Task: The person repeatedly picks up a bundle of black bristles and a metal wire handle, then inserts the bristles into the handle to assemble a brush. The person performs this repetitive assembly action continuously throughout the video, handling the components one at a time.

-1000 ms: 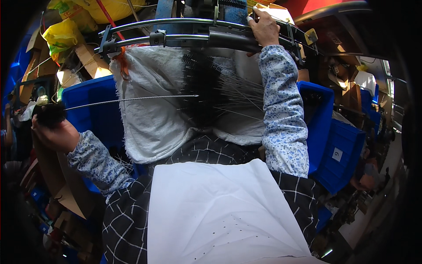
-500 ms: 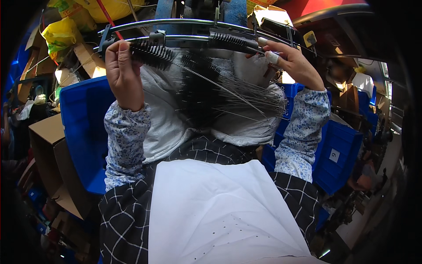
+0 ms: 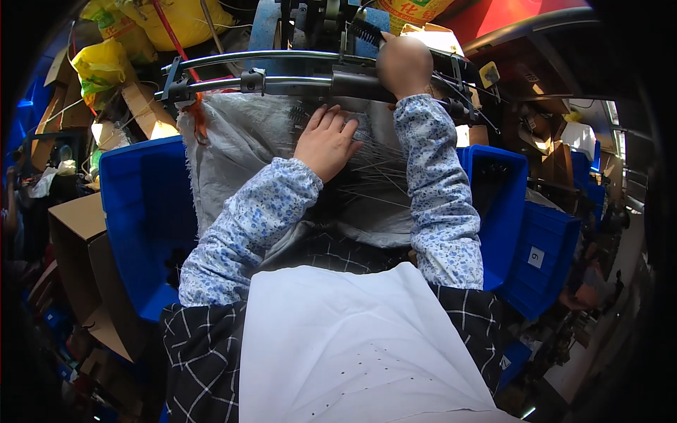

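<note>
My left hand (image 3: pixel 328 144) lies over a pile of black-bristled twisted-wire brushes, its fingers stretched out and slightly spread. Bare wire stems (image 3: pixel 384 166) fan out from the pile to the right of that hand. Smeared in the picture, my right hand (image 3: pixel 405 67) is raised at the metal rail (image 3: pixel 296 81) of the machine. From its fingertips a black bristle brush (image 3: pixel 365 31) points up and to the left, and the fingers appear closed on it. Under the pile, a greyish-white cloth (image 3: pixel 233 134) covers my lap.
Blue bins stand on both sides, one at left (image 3: pixel 144 218) and one at right (image 3: pixel 497 204). An open cardboard box (image 3: pixel 77 211) is beyond the left bin. Yellow bags (image 3: pixel 102 63) and a red rod (image 3: pixel 173 32) are behind the rail at left.
My left hand has let go of the brush it held at the rail's left end and come down right onto the pile. My right hand has moved up and left with a brush.
</note>
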`<action>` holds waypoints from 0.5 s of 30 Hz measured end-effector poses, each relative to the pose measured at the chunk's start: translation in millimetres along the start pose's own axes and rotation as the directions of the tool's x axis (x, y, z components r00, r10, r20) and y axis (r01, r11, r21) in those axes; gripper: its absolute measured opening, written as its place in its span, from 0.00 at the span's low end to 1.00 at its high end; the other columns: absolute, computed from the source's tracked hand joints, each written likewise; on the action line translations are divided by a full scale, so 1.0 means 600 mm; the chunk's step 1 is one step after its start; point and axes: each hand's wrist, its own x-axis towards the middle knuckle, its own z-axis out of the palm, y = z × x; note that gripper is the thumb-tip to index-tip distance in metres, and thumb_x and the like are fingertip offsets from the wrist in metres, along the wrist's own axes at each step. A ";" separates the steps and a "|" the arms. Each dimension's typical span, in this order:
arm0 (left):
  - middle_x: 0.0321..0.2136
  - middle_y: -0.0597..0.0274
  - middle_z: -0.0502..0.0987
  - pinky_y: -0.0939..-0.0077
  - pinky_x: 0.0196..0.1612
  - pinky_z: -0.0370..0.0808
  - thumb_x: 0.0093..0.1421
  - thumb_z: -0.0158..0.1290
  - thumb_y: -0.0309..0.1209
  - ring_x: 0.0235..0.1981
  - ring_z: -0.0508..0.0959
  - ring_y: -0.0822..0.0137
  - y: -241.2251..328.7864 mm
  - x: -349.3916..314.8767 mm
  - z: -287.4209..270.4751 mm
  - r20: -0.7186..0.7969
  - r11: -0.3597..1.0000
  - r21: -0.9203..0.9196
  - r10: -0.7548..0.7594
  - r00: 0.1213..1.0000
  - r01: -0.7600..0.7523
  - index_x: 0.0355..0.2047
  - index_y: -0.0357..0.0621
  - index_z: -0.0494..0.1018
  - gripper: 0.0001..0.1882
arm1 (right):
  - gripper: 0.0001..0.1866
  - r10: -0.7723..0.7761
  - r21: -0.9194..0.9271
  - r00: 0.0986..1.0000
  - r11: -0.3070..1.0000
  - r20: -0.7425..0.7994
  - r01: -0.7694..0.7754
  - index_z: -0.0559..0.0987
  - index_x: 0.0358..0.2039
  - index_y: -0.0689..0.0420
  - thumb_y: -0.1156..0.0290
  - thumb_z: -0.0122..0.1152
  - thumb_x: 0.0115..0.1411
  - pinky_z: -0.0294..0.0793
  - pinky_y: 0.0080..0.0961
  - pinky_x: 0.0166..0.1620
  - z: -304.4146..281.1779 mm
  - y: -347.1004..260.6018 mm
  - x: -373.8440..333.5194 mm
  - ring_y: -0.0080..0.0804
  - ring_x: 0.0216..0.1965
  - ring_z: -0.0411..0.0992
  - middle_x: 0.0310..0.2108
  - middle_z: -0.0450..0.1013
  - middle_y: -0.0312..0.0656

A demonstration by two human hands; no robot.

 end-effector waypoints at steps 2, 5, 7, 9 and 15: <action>0.44 0.54 0.63 0.64 0.53 0.52 0.54 0.42 0.45 0.48 0.62 0.59 -0.005 0.007 0.023 0.083 0.979 0.201 -0.034 0.996 0.016 0.43 0.43 0.62 0.23 | 0.12 -0.005 -0.033 1.000 0.999 0.001 0.005 0.75 0.36 0.47 0.62 0.47 0.52 0.62 0.34 0.38 0.001 0.002 0.006 0.37 0.33 0.67 0.29 0.72 0.38; 0.41 0.51 0.66 0.63 0.54 0.50 0.53 0.40 0.49 0.48 0.62 0.58 -0.006 0.016 0.030 0.178 0.980 0.196 -0.065 0.982 0.030 0.42 0.41 0.64 0.25 | 0.12 -0.002 -0.006 1.000 1.000 -0.012 0.002 0.75 0.36 0.46 0.62 0.47 0.52 0.61 0.34 0.37 0.009 0.005 0.006 0.37 0.33 0.67 0.28 0.72 0.38; 0.38 0.52 0.68 0.63 0.52 0.52 0.53 0.40 0.49 0.45 0.64 0.59 -0.001 0.019 0.025 0.242 0.983 0.181 -0.087 0.966 0.044 0.39 0.40 0.66 0.25 | 0.12 -0.011 0.026 1.000 1.000 -0.010 0.011 0.75 0.36 0.46 0.62 0.47 0.52 0.61 0.33 0.37 0.013 0.008 0.006 0.36 0.33 0.66 0.28 0.72 0.38; 0.33 0.54 0.71 0.64 0.49 0.56 0.53 0.39 0.50 0.41 0.68 0.60 0.004 0.017 0.017 0.306 0.983 0.175 -0.111 0.946 0.058 0.35 0.41 0.69 0.24 | 0.12 -0.021 0.065 1.000 0.998 0.011 0.020 0.74 0.37 0.46 0.62 0.47 0.52 0.60 0.33 0.38 0.016 0.008 0.007 0.35 0.35 0.66 0.29 0.72 0.37; 0.23 0.56 0.71 0.70 0.37 0.62 0.51 0.39 0.53 0.30 0.70 0.62 0.047 -0.050 0.019 0.327 0.988 0.155 -0.069 0.943 0.018 0.29 0.40 0.71 0.27 | 0.15 -0.067 -0.031 0.997 0.997 0.047 0.069 0.71 0.42 0.44 0.66 0.45 0.53 0.51 0.38 0.46 0.032 0.008 0.027 0.33 0.44 0.60 0.38 0.69 0.35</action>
